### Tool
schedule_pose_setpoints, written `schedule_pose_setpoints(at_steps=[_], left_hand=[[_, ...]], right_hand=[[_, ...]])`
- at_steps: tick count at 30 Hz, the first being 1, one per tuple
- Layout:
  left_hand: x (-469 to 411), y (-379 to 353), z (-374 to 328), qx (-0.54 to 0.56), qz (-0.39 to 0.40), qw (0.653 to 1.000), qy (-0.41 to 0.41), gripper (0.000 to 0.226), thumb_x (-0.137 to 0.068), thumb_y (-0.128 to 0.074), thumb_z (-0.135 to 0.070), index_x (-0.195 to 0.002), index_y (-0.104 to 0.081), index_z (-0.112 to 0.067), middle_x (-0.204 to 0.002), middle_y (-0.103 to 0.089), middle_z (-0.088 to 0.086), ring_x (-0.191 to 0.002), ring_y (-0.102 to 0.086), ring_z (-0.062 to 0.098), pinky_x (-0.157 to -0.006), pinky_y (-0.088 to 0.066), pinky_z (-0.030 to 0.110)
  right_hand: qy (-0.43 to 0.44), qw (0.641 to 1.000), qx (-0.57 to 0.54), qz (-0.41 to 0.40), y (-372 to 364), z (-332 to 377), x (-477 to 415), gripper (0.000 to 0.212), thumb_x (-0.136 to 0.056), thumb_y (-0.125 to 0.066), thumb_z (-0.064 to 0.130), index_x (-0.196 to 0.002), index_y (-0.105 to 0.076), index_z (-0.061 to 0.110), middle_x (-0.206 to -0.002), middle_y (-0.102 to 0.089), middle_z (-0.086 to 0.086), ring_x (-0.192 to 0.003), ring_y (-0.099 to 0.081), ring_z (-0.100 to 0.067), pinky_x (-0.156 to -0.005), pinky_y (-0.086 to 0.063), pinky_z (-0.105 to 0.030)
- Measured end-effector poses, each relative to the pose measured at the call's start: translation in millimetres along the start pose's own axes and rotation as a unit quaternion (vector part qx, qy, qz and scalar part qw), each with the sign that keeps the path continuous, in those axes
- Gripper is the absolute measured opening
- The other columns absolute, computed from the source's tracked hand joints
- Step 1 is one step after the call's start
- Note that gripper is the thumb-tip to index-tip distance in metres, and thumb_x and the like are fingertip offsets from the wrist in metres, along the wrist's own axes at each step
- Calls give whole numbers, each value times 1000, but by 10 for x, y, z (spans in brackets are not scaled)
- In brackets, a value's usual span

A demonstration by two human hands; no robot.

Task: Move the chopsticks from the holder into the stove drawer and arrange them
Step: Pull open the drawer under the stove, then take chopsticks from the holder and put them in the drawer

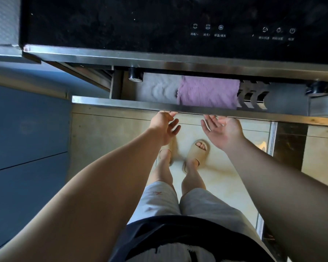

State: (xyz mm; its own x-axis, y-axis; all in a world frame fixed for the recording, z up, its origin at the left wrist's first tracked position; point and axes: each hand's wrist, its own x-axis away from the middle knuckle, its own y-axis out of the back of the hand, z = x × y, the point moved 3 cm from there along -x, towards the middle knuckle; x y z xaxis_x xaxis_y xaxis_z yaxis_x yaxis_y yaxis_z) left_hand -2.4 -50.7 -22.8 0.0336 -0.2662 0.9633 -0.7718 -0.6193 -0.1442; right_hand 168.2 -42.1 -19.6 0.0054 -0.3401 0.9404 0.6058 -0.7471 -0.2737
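1. Head view, room: kitchen seen from above, pale tile floor, blue cabinet on the left, black glass stove top w/ touch icons across the upper frame. Steel trim runs along its front edge.

2. Drawer: below the stove front, pulled out only part way. Steel front rail juts toward the person; inside, a grey liner, a purple cloth draped mid-drawer, a slotted rack to its right. Black knob sits at the back-left corner.

3. Left hand: fingertips tucked at/under the rail's front lip, fingers loose, gripping nothing else. Placed so, I judge, to pull or steady the drawer.

4. Right hand: palm up, fingers spread, empty, just below the rail, fingertips near the lip. Can't tell if it touches. Prob. mirrors the left for an even two-handed pull.

5. Chopsticks + holder: not in view; neither hand has any. So the task is at its start, access step only.

6. Room/edges: the gap between stove trim and rail is narrow, too tight for long sticks to drop in flat, I'd say. Drawer needs more travel; legs and slippers stand right beneath, so the body may need to back off. Cloth and rack take mid and right space; the left liner area looks freest.
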Motion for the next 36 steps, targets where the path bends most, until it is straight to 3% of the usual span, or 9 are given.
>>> schedule_pose_setpoints(at_steps=[6,11,18,23,28,30,32,34,36], left_hand=[[244,285,387,-24,-44,998,25,32,-91,-34,3,-72,-52,-16,-79,-55,0,-68,-50,15,-72,-44,31],[361,510,642,-16,-60,996,60,28,-90,-34,5,-84,-56,-12,-94,-59,0,-76,-54,16,-75,-47,33],[478,707,892,-32,-85,993,77,32,-90,-32,5,-82,-57,-13,-88,-57,-1,-76,-53,16,-80,-44,34],[546,793,999,-24,-91,992,86,30,-90,-33,6,-81,-55,-12,-86,-57,1,-74,-54,15,-83,-43,35],[599,775,934,-99,-99,984,111,24,-94,-37,-5,-83,-58,-9,-92,-61,3,-73,-58,16,-67,-45,31],[718,733,906,-251,-87,956,127,19,-94,-40,-10,-85,-57,-10,-85,-60,1,-58,-53,14,-53,-40,24],[816,675,845,-451,-49,888,79,13,-95,-44,-9,-94,-57,-11,-76,-55,-1,-55,-50,12,-46,-41,20],[870,577,776,-583,7,812,-22,13,-92,-50,-4,-96,-61,-11,-80,-58,0,-63,-54,15,-54,-46,21],[992,514,684,-623,13,778,-84,16,-91,-48,-10,-93,-64,-8,-91,-67,6,-76,-60,23,-68,-49,28]], right_hand=[[-35,998,27,-39,397,-251,185,31,-89,-21,-7,-92,-51,2,-99,-58,-12,-96,-62,-24,-91,-49,-41],[-61,995,41,-63,687,-408,307,32,-88,-22,-9,-88,-52,1,-95,-60,-13,-102,-62,-28,-79,-51,-41],[-86,989,45,-110,885,-561,484,31,-93,-21,-10,-89,-50,-1,-95,-57,-16,-91,-61,-28,-90,-45,-44],[-108,985,61,-124,987,-629,553,33,-92,-19,-11,-89,-51,-3,-96,-60,-19,-109,-57,-33,-98,-44,-47],[-150,969,156,-117,969,-547,628,33,-93,-23,-6,-110,-50,-10,-109,-62,-19,-109,-58,-33,-95,-46,-50],[-183,952,227,-91,886,-477,741,30,-95,-29,2,-116,-50,-5,-115,-61,-20,-99,-61,-33,-79,-51,-49],[-198,928,313,-44,744,-390,870,24,-96,-35,10,-109,-52,0,-109,-62,-18,-90,-62,-32,-72,-52,-45],[-171,889,425,0,550,-286,980,22,-97,-39,16,-108,-55,7,-111,-64,-13,-89,-63,-28,-78,-52,-40],[-97,845,526,28,340,-184,1061,24,-99,-42,20,-117,-56,12,-115,-66,-9,-94,-65,-24,-80,-52,-38]])
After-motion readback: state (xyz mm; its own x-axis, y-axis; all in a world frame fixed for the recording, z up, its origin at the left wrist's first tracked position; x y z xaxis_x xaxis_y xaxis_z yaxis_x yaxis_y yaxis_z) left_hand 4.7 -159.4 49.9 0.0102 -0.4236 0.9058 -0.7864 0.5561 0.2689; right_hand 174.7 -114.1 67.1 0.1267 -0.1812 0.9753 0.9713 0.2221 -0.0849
